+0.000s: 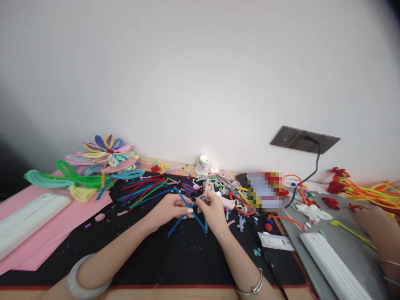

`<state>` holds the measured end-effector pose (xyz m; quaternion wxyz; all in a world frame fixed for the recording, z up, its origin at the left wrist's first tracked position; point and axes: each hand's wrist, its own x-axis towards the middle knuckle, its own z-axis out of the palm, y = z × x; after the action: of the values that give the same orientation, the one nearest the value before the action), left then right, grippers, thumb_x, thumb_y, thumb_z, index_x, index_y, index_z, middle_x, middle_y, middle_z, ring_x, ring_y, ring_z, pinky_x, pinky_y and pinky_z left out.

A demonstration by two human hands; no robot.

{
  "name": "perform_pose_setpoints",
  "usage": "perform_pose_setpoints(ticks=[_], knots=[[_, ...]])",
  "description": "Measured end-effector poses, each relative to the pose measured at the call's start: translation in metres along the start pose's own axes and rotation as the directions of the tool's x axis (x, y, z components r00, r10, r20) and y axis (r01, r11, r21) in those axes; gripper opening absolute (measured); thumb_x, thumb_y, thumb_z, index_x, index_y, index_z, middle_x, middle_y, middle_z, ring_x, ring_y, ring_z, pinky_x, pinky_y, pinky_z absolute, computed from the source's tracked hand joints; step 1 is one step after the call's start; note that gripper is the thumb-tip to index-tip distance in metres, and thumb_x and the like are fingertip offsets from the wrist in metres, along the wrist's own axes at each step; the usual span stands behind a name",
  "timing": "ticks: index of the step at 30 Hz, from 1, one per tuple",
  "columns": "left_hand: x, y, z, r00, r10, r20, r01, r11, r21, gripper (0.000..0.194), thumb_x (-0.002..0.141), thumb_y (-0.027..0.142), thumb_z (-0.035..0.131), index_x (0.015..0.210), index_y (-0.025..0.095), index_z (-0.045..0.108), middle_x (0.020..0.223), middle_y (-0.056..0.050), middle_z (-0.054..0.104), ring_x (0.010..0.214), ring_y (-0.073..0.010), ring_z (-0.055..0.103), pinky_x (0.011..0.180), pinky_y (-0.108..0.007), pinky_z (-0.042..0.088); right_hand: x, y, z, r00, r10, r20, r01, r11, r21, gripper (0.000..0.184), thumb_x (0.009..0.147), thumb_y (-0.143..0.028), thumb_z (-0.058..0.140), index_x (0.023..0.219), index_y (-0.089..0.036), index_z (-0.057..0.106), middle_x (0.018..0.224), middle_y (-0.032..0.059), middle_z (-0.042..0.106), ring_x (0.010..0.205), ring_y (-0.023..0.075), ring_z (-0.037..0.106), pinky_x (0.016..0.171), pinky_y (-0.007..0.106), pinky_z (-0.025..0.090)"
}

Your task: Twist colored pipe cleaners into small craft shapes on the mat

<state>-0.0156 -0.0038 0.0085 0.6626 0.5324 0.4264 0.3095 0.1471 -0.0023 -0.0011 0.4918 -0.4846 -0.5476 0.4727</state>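
Note:
My left hand (170, 209) and my right hand (213, 208) meet over a black mat (175, 258), both pinching blue pipe cleaners (190, 212) that cross between the fingers and trail down toward the mat. Just behind the hands lies a loose pile of red, blue and green pipe cleaners (145, 189). Short cut scraps of pipe cleaner (228, 187) are scattered to the right of my right hand.
A multicoloured pipe-cleaner flower (106, 156) and green loops (62, 177) lie at the back left, by pink paper (46, 237) and a white box (28, 216). Another person's hand (373, 225) rests at the right near yellow and red stems (368, 189). A black cable (308, 175) hangs from a wall socket.

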Motion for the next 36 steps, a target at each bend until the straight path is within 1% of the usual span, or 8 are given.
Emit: perform_pose_setpoints(ticks=[4,9,16,23,26,29,33,36], knots=[[0.001,-0.002,0.000,1.000,0.021,0.004,-0.021,1.000,0.014,0.029,0.064,0.027,0.070,0.088,0.014,0.061,0.075,-0.005,0.071,0.074,-0.0201,0.066,0.066,-0.028,0.049,-0.001,-0.003,0.000,1.000,0.013,-0.009,-0.013,1.000,0.007,0.019,0.070,-0.024,0.060,0.062,-0.019,0.044,0.044,-0.0061,0.049,0.040,0.0099,0.046,0.043,0.021,0.036],[0.002,-0.003,-0.001,0.999,0.046,-0.004,-0.046,0.999,0.001,0.026,0.064,0.029,0.071,0.080,0.014,0.057,0.070,-0.005,0.070,0.071,-0.0192,0.066,0.063,-0.027,0.049,-0.003,-0.010,0.001,0.999,0.035,-0.008,-0.035,0.998,0.044,0.018,0.070,-0.025,0.059,0.061,-0.018,0.046,0.043,-0.0065,0.049,0.038,0.0091,0.045,0.043,0.021,0.036],[0.002,-0.006,0.001,0.997,0.045,0.067,-0.040,0.997,-0.074,0.029,0.061,0.030,0.074,0.078,0.015,0.057,0.073,-0.003,0.070,0.072,-0.0196,0.066,0.071,-0.031,0.050,-0.002,-0.007,0.001,1.000,0.029,-0.011,-0.028,0.997,0.070,0.020,0.071,-0.024,0.058,0.059,-0.018,0.044,0.040,-0.0069,0.048,0.036,0.0077,0.042,0.041,0.019,0.033],[-0.003,0.000,0.002,0.998,0.057,0.028,-0.057,0.998,0.000,0.023,0.065,0.029,0.071,0.073,0.014,0.056,0.066,-0.005,0.070,0.066,-0.0181,0.066,0.064,-0.028,0.050,-0.001,-0.006,-0.003,0.998,-0.057,-0.027,0.059,0.994,0.090,0.018,0.080,-0.033,0.052,0.070,-0.019,0.044,0.043,-0.0077,0.046,0.036,0.0077,0.040,0.040,0.019,0.031],[-0.006,0.004,0.003,0.999,0.045,0.014,-0.045,0.999,0.027,0.022,0.065,0.028,0.071,0.071,0.014,0.055,0.065,-0.005,0.070,0.065,-0.0173,0.066,0.060,-0.025,0.049,-0.001,-0.008,-0.007,0.994,-0.100,-0.048,0.101,0.995,0.009,0.020,0.082,-0.034,0.050,0.069,-0.019,0.043,0.046,-0.0071,0.045,0.039,0.0084,0.041,0.041,0.020,0.033],[-0.007,0.004,0.004,0.999,0.032,-0.005,-0.032,0.999,0.029,0.021,0.065,0.029,0.071,0.070,0.014,0.056,0.065,-0.006,0.071,0.064,-0.0163,0.066,0.058,-0.023,0.048,-0.001,-0.010,-0.012,0.985,-0.160,-0.065,0.150,0.980,-0.132,0.019,0.083,-0.032,0.048,0.069,-0.020,0.043,0.050,-0.0059,0.046,0.042,0.0091,0.041,0.043,0.020,0.032],[-0.005,0.002,0.001,1.000,0.013,0.003,-0.013,1.000,0.001,0.022,0.065,0.031,0.071,0.069,0.013,0.059,0.067,-0.006,0.071,0.062,-0.0149,0.065,0.058,-0.022,0.048,-0.001,-0.013,-0.019,0.964,-0.262,-0.039,0.224,0.883,-0.412,0.022,0.085,-0.027,0.043,0.065,-0.019,0.046,0.052,-0.0030,0.050,0.046,0.0109,0.044,0.047,0.022,0.032],[-0.003,0.000,0.000,1.000,0.005,-0.002,-0.005,1.000,-0.014,0.022,0.065,0.031,0.071,0.069,0.013,0.060,0.066,-0.006,0.070,0.061,-0.0138,0.064,0.059,-0.022,0.047,0.000,-0.016,-0.023,0.954,-0.299,-0.002,0.255,0.816,-0.518,0.024,0.086,-0.025,0.041,0.062,-0.019,0.046,0.054,-0.0019,0.052,0.049,0.0118,0.046,0.051,0.023,0.032]])
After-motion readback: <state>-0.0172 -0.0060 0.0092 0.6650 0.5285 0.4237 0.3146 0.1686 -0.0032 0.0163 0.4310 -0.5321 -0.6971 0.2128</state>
